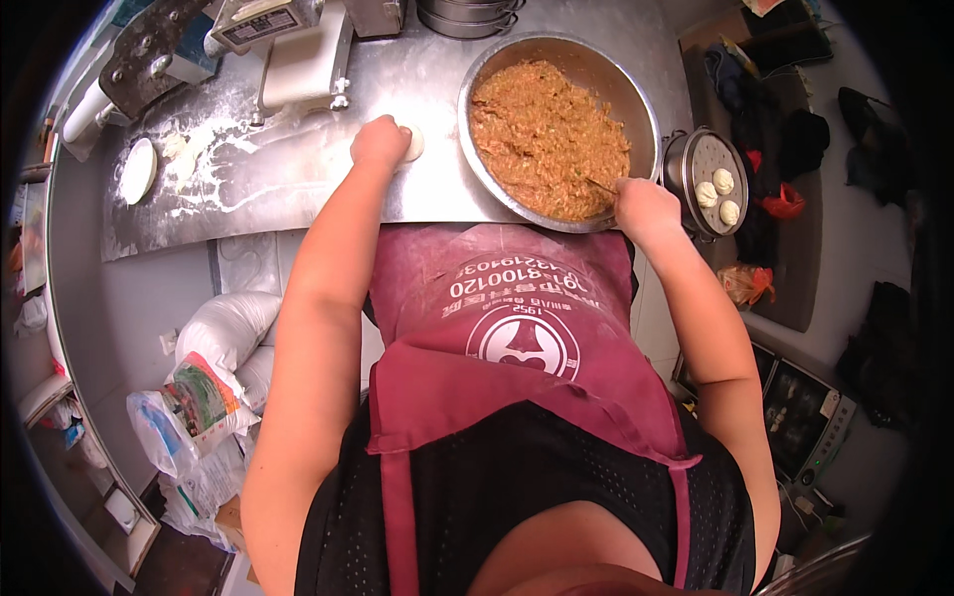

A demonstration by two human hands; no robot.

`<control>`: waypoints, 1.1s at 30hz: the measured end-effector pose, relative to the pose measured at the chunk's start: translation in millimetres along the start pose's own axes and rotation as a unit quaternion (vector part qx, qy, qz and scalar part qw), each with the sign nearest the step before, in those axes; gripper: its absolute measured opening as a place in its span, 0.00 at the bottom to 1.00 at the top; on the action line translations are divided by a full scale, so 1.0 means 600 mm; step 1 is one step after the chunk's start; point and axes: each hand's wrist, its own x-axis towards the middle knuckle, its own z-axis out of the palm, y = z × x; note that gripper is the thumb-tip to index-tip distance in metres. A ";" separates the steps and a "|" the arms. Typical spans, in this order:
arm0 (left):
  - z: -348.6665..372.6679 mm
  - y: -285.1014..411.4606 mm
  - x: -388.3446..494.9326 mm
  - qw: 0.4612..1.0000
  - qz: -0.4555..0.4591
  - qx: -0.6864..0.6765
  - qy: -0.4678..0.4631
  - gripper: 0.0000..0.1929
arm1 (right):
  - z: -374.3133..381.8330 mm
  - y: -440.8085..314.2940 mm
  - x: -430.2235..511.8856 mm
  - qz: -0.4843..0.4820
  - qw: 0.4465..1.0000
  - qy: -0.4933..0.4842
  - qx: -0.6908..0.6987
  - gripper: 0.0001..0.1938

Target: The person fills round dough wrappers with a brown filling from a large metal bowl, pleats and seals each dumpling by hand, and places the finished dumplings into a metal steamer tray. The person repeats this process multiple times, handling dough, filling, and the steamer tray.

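Observation:
A large steel bowl stands at the table's front edge, holding a pinkish-orange minced filling with green flecks. My right hand is closed at the bowl's near right rim around a thin utensil, its far end in the filling. Left of the bowl, my left hand is curled with a round, pale dough wrapper at its thumb side. Part of the wrapper is hidden by the hand, and the fingertips are out of sight.
Right of the bowl, a round steamer carries three pleated buns. Dough-rolling machinery and stacked metal pots occupy the back. A white dish sits among scattered flour on the steel table. Sacks lie below, left.

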 end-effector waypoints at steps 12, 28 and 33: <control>0.015 0.008 -0.005 0.989 -0.110 -0.090 -0.048 0.25 | 0.043 -0.114 0.043 -0.075 0.980 0.132 0.128 0.11; -0.054 -0.006 -0.051 0.983 0.033 -0.088 0.157 0.17 | 0.078 -0.147 0.082 0.058 0.719 -0.164 0.673 0.07; 0.017 -0.063 -0.020 0.946 -0.036 -0.315 0.065 0.22 | 0.055 -0.130 0.051 0.079 0.631 -0.186 0.749 0.04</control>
